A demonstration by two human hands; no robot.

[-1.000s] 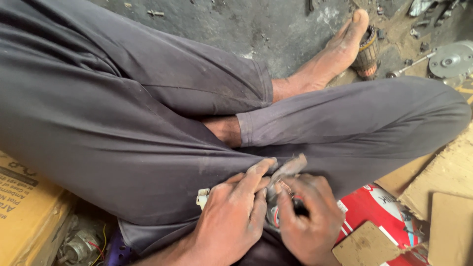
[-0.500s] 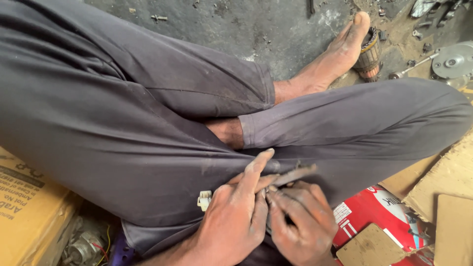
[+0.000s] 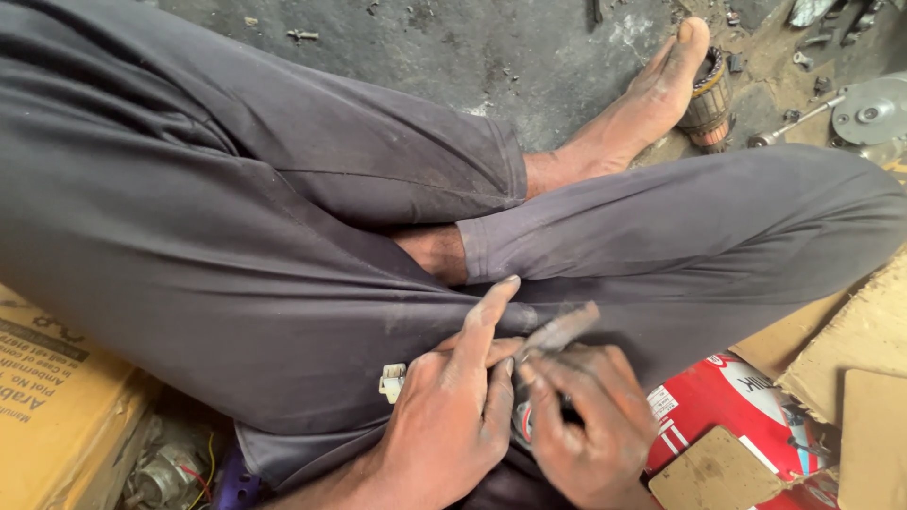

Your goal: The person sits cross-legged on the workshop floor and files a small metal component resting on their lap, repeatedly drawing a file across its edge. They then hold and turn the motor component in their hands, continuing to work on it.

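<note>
The left hand point(image 3: 444, 416) is resting on the lap, fingers loosely extended, touching a flat grey tool point(image 3: 559, 331). The right hand point(image 3: 588, 425) is gripping that tool closed-fisted, its long axis slanting up-right above a small dark part point(image 3: 522, 427).

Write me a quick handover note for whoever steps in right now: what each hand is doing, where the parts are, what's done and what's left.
Left hand: resting on the lap, forefinger stretched out, steadying the work; no closed grip visible.
Right hand: closed around a small dark part, mostly hidden, with a flat grey metal strip sticking up from the fingers.
Small white plastic connector lies on the dark grey trousers beside the left hand.
Copper-wound motor armature stands on the floor by the bare foot.
Done: cannot tell. Left: the part is in hand, unfinished.
</note>
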